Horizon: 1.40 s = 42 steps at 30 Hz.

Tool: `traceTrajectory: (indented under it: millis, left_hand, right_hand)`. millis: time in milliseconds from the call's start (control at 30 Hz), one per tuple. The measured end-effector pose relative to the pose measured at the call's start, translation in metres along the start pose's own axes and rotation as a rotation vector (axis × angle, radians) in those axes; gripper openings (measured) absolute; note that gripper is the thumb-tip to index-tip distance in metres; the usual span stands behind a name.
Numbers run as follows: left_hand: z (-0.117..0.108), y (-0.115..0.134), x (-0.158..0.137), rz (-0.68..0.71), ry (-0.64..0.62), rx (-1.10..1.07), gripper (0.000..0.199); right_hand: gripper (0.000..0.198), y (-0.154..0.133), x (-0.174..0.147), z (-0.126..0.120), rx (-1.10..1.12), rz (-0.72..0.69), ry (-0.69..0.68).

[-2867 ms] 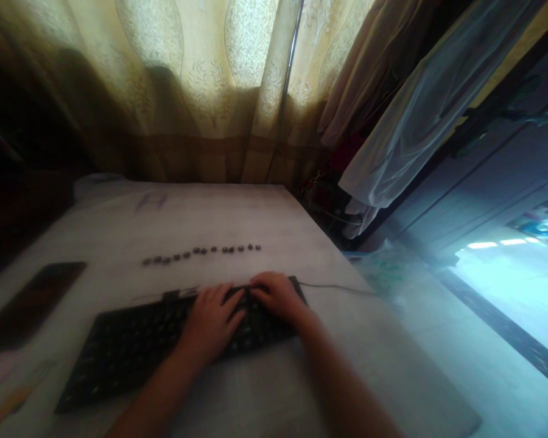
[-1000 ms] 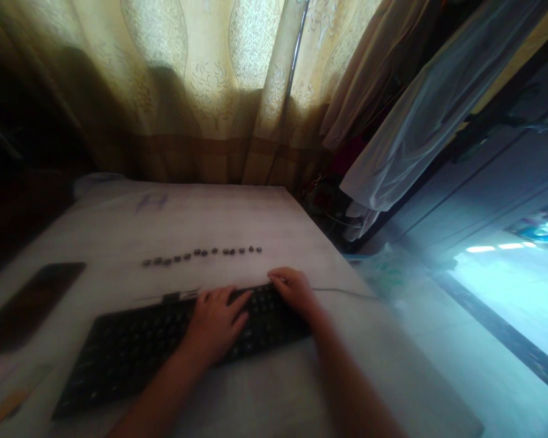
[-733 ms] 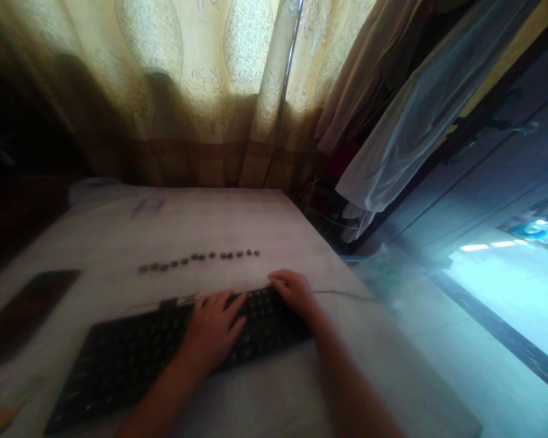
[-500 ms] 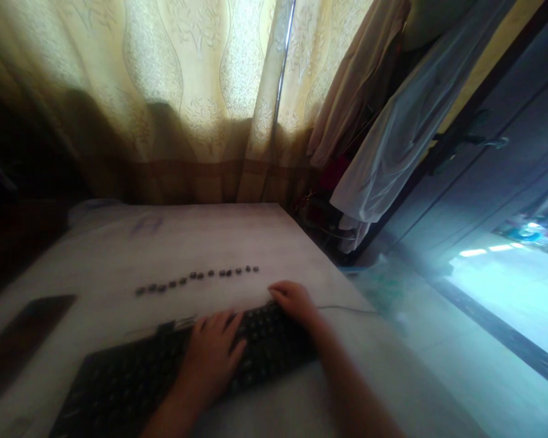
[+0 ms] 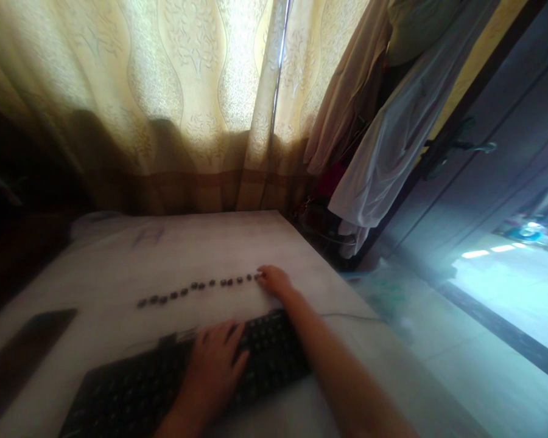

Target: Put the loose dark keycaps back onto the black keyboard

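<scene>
A black keyboard (image 5: pixel 274 350) lies at a slant across the near part of the white-covered table. My left hand (image 5: pixel 217 359) rests flat on its middle, fingers spread. Beyond the keyboard, several small dark keycaps (image 5: pixel 184 292) form an uneven row. At the row's right end is my right hand (image 5: pixel 274 281), thumb and fingers pinched together. A tiny dark piece, seemingly a keycap (image 5: pixel 262 275), shows at its fingertips, blurred and partly hidden.
A dark flat slab (image 5: pixel 25 347) lies on the table (image 5: pixel 219 234) at left. The keyboard's cable (image 5: pixel 351 317) runs off rightward. Behind hang a patterned curtain (image 5: pixel 196 73) and clothes (image 5: pixel 374 164). A door (image 5: pixel 479 146) stands right of the table.
My right hand has moved from the keyboard's far right edge forward and left to the right end of the keycap row. My left hand stays on the keyboard.
</scene>
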State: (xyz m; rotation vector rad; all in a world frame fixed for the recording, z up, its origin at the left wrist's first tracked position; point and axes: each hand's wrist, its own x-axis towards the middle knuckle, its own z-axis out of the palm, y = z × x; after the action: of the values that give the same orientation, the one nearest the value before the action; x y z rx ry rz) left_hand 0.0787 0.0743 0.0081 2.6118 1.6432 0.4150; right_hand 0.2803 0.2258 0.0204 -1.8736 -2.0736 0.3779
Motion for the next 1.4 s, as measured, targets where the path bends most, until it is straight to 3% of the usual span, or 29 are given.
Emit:
traceTrajectory:
  millis: [133, 300, 500, 600, 700, 1033, 1400]
  left_hand:
    - [-0.005, 0.002, 0.001, -0.001, -0.011, -0.007, 0.044]
    - [-0.009, 0.004, 0.002, -0.006, -0.035, -0.005, 0.044]
    - [-0.006, -0.001, -0.005, 0.050, -0.020, 0.069, 0.048]
    - [-0.005, -0.004, -0.014, 0.079, 0.058, 0.099, 0.046]
    - [-0.006, -0.006, -0.022, 0.081, 0.133, 0.081, 0.043]
    - [-0.005, -0.004, -0.020, 0.057, 0.142, -0.041, 0.043]
    - [-0.005, 0.002, -0.014, 0.031, 0.100, -0.020, 0.046]
  right_hand:
    - [0.017, 0.000, 0.000, 0.004, -0.011, -0.004, 0.029]
    - [0.015, -0.002, -0.011, -0.006, 0.027, -0.006, 0.056]
    - [0.018, -0.017, -0.070, -0.016, 0.184, -0.093, 0.094]
    - [0.015, -0.026, -0.103, -0.011, 0.308, -0.204, 0.140]
    - [0.013, -0.034, -0.121, -0.006, 0.297, -0.252, 0.150]
    - [0.014, -0.037, -0.116, 0.002, 0.173, -0.292, 0.060]
    - [0.017, -0.038, -0.113, 0.002, 0.155, -0.292, 0.006]
